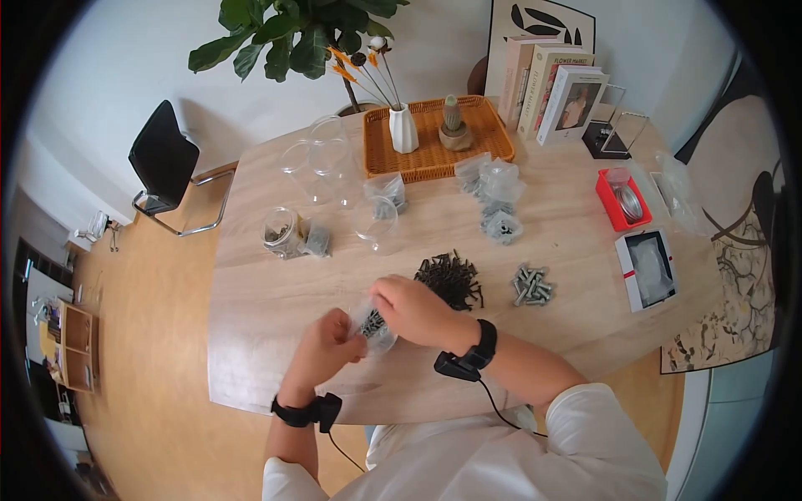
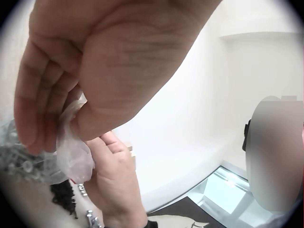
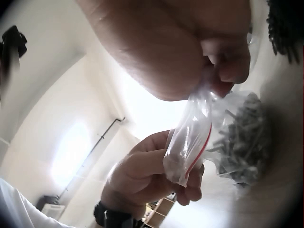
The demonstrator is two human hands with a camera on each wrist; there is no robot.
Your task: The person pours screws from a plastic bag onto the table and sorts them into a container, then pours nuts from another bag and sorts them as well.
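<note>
Between both hands is a clear zip bag [image 3: 244, 142] of grey screws, with a red line along its mouth. My left hand [image 1: 328, 344] grips the bag's near left side, thumb against curled fingers. From the other side my right hand [image 1: 415, 311] pinches the bag's upper edge. In the right wrist view the screws bulge in the lower part of the bag, and the mouth end hangs toward the left hand. A heap of black screws [image 1: 451, 280] lies just beyond the right hand, and a small pile of silver bolts [image 1: 533, 285] is to its right.
A jar of screws [image 1: 282, 232] and a small bag [image 1: 317, 240] stand at the left, near clear empty containers [image 1: 327, 150]. More bags of hardware [image 1: 499, 194] lie toward a wicker tray [image 1: 376, 159]. A red box [image 1: 612, 204] and white box [image 1: 628, 271] sit at the right.
</note>
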